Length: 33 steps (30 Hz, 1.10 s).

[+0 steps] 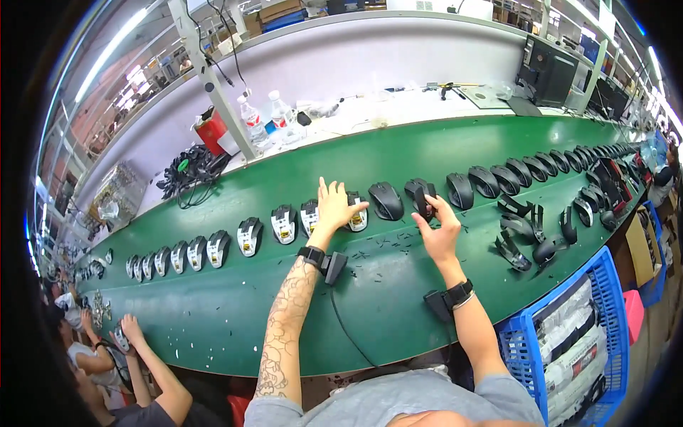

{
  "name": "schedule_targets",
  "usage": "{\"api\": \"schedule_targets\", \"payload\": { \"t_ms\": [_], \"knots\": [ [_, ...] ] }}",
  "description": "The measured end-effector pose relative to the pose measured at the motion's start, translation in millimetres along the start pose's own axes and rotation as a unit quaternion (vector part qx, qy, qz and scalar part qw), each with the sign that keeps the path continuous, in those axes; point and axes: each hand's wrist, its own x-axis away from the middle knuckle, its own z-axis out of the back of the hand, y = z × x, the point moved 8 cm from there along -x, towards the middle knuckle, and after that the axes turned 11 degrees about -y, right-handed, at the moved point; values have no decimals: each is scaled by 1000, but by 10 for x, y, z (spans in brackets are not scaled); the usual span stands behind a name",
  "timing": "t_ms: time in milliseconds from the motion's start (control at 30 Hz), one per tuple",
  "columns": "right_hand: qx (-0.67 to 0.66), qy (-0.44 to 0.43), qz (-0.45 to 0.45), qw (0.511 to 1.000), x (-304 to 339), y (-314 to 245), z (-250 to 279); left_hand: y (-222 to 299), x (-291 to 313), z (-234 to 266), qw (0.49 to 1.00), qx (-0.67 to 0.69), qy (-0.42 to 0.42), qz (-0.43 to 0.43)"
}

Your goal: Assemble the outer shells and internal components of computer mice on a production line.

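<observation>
A long row of computer mice runs across the green work surface point(398, 281). My left hand point(336, 208) is open, fingers spread, over the row between an uncovered mouse point(310, 215) with a pale body and yellow label and another such mouse point(357, 220). My right hand point(440, 226) pinches a black plastic piece point(425, 205) at a black mouse point(417, 188); its exact shape is partly hidden by my fingers. Between my hands sits a covered black mouse point(386, 201), with another black mouse point(460, 191) to the right.
Small black scraps point(384, 243) lie scattered nearby. Curved black shells point(535, 229) are piled at right. A blue crate point(523, 352) with bagged parts stands at the near right edge. A cable bundle point(191, 171) lies at back left. Another person's hand point(131, 329) works at lower left.
</observation>
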Motion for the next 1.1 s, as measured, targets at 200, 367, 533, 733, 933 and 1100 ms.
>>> {"api": "schedule_targets", "payload": {
  "t_ms": [200,367,533,733,933,1100],
  "knots": [
    [49,26,8,998,-34,2,133,-34,-97,-233,986,-106,-117,53],
    [52,-32,-25,998,4,121,-15,198,239,91,993,109,38,8],
    [13,-98,14,995,76,-24,-236,0,656,-35,829,498,245,73],
    [-110,-197,-29,974,191,-344,-483,66,720,-592,537,835,16,120],
    [-54,-210,94,972,276,-577,-562,98,863,-755,594,796,-27,116],
    [-48,-190,77,978,272,-521,-564,255,856,-677,585,810,-20,31]
  ]
}}
